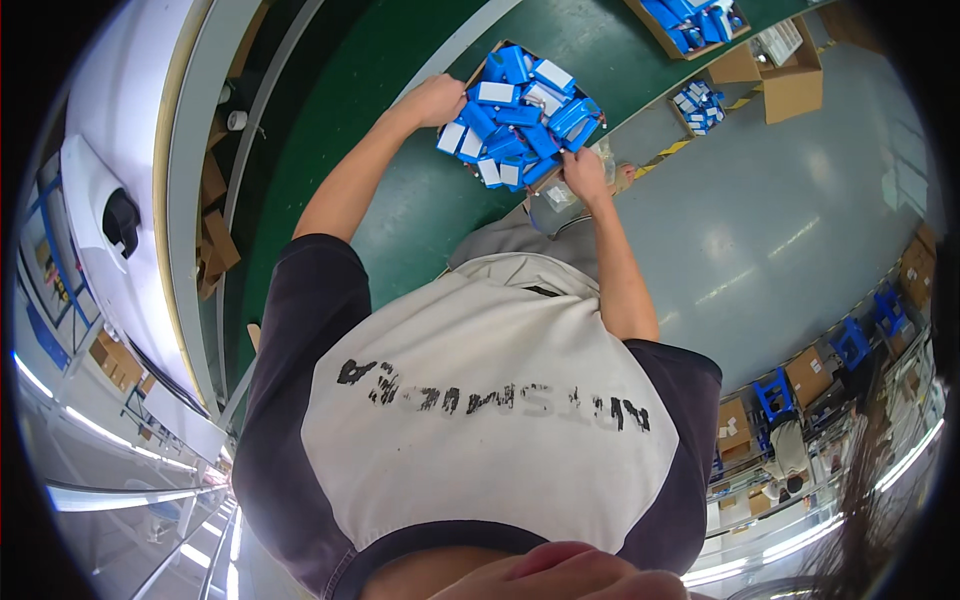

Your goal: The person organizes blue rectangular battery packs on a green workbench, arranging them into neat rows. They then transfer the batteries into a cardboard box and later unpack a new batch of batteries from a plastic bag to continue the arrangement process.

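A shallow cardboard box (547,181) is heaped with blue rectangular packs (520,115), many with white labels; they look like wrapped battery packs. At the box's left side, my left hand (437,100) is closed on the edge. My right hand (585,175) is closed around the near right corner, its fingertips partly hidden. Both arms reach forward, and the box sits between them over the green surface. Just below my right hand lies some clear plastic (560,195), its kind hard to make out.
Another box of blue packs (692,22) stands at the upper right. A smaller one (700,107) sits beyond the yellow-black striped tape (662,153), beside an open cardboard carton (795,95). Shelves with cardboard (215,235) are on the left. Blue stools (775,393) line the far right.
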`<state>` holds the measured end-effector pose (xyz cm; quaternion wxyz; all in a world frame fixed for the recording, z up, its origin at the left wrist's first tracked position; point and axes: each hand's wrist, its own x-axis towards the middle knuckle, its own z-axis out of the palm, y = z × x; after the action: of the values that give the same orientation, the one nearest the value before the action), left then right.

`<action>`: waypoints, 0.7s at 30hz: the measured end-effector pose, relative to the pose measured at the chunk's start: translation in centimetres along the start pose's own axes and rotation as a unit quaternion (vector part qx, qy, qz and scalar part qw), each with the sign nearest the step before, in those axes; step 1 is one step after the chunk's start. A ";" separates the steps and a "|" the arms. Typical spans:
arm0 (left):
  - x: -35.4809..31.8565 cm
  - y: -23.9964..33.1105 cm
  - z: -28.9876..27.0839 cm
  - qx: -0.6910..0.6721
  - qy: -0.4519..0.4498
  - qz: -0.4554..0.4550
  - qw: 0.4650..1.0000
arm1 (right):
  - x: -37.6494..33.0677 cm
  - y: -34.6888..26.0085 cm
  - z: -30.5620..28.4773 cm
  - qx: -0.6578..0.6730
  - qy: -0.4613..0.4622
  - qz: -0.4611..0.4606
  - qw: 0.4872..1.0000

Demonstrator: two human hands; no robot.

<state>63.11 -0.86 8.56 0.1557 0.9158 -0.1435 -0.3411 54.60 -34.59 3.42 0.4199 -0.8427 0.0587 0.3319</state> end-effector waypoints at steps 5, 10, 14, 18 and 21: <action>-1.4 3.1 -1.0 -0.002 -0.020 0.019 1.000 | -3.5 -1.3 -3.6 -0.041 -0.025 0.007 0.999; -2.8 10.1 -0.6 -0.031 0.012 0.026 0.999 | -7.8 1.6 -7.6 -0.026 -0.006 -0.002 1.000; -2.5 16.3 0.0 -0.043 0.002 0.030 0.999 | -11.3 4.9 -10.8 0.007 0.027 0.019 0.999; 0.2 23.1 1.3 -0.033 -0.008 0.040 0.999 | -14.6 9.2 -15.8 0.064 0.067 0.047 0.995; 2.4 29.3 1.2 -0.023 -0.015 0.042 0.999 | -15.6 12.9 -20.2 0.049 0.088 0.051 0.994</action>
<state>59.46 -28.65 17.47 0.1888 0.9000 -0.1767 -0.3510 47.99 -60.74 12.87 0.4369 -0.8427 0.1544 0.2741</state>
